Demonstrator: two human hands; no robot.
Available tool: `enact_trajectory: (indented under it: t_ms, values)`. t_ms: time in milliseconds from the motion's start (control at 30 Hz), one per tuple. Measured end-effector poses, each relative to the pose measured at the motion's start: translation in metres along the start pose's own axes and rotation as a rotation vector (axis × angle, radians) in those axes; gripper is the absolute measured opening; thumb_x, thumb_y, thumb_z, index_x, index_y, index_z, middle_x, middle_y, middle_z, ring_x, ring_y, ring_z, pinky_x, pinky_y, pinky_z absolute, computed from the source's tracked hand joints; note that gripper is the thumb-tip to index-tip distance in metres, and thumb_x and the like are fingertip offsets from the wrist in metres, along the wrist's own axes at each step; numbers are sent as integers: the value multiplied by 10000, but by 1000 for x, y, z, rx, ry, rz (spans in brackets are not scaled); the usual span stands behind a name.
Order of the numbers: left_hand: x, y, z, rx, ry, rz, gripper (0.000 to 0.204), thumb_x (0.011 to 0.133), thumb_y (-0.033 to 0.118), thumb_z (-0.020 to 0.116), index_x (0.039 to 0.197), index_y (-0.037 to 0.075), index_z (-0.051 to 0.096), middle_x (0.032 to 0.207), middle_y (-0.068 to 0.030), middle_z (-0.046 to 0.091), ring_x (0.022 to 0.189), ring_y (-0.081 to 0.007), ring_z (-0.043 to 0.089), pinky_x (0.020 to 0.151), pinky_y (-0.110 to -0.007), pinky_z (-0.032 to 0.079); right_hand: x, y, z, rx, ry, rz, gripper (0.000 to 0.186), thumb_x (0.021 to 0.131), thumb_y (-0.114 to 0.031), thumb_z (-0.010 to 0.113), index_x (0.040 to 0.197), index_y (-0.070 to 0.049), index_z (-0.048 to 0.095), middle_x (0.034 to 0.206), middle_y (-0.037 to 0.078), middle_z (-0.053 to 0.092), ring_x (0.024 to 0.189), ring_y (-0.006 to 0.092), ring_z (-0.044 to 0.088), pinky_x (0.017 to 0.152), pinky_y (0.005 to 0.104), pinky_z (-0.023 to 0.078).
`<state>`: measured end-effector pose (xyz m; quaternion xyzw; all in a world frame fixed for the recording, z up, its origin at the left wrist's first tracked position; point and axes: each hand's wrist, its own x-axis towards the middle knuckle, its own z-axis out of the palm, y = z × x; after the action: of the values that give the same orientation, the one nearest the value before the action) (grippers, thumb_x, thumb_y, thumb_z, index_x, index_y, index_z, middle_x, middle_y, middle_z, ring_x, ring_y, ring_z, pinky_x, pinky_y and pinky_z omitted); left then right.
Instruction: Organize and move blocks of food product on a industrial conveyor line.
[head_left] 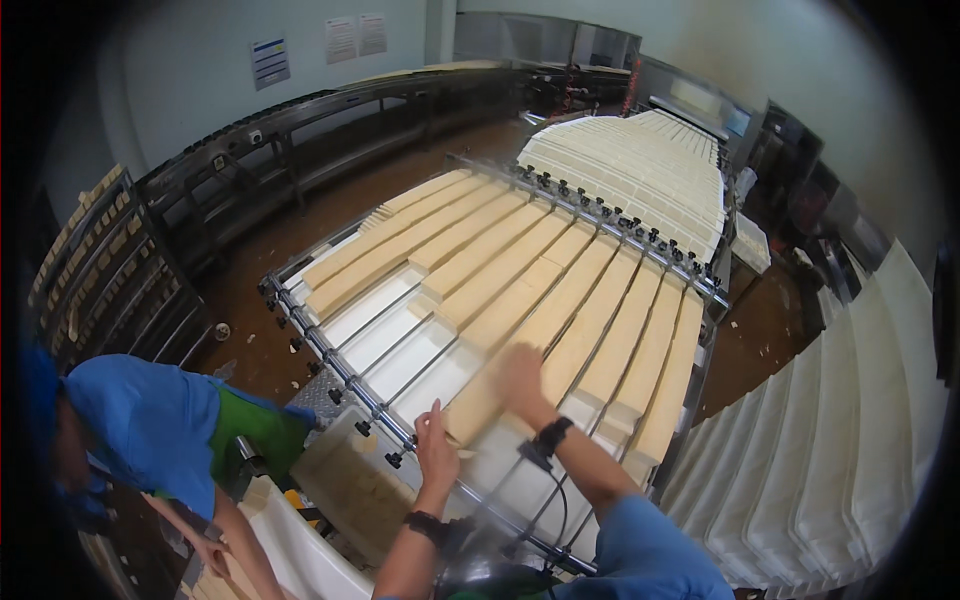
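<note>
Long pale-yellow slabs that look like pressed tofu [475, 402] lie side by side in lanes on a white conveyor belt [440, 378]. At the near end of one slab is my left hand [437, 447], its fingers stretched up along the slab's left corner. My right hand [522, 382] rests on or just above the same slab, farther up its length; motion smears its fingers. Black bands with a cable circle my wrists. Thin metal rods [372, 318] divide the lanes.
A crossbar with black knobs [620, 235] spans the conveyor; white cloth-covered rows [630, 160] lie beyond. Left stand a rack [115, 270] and a co-worker in blue [150, 410] handling pale slabs. A white bin [355, 465] sits by the near edge. Draped white cloths [810, 450] hang right.
</note>
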<state>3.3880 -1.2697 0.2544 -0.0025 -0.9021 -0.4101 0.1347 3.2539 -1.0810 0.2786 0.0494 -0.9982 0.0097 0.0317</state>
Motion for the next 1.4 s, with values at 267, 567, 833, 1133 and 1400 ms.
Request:
enact_trajectory:
  t_ms: [267,567,833,1133,1400]
  values:
    - [-11,43,-36,-179,-37,-204,674,906,-108,434,1551,72,359,1360,-233,413,1185,-405,536,1010,-447,457,-86,-54,13,150,86,-401,778,950,-550,570,1531,-51,431,1574,274,365,1481,458,296,1139,711,227]
    - [-201,-48,-179,325,403,-314,526,877,-52,552,1394,43,545,1471,-231,438,1406,-429,398,1122,-504,376,-113,-140,-18,50,212,-463,734,959,-346,645,1550,-15,364,1532,305,389,1460,469,318,1175,651,233]
    - [-421,-119,-274,663,1118,-1277,650,884,230,699,1449,15,462,1387,-262,400,1264,-437,433,1106,-558,280,-249,-454,-33,879,-328,-1360,469,902,-129,674,1329,35,569,1298,228,572,1216,405,504,1077,469,417]
    - [-456,-144,-318,287,1016,-1197,733,788,154,820,1385,-34,438,1273,-302,382,1158,-480,489,980,-504,448,-319,-697,36,426,-259,-1399,470,892,-279,697,1256,7,618,1238,188,552,1193,344,497,1014,484,411]
    - [-451,-153,-326,269,957,-1301,796,748,208,866,1385,1,435,1253,-247,398,1140,-455,511,954,-500,460,-342,-723,61,235,-183,-1338,473,918,-390,627,1218,-26,653,1228,170,601,1243,306,519,1028,470,398]
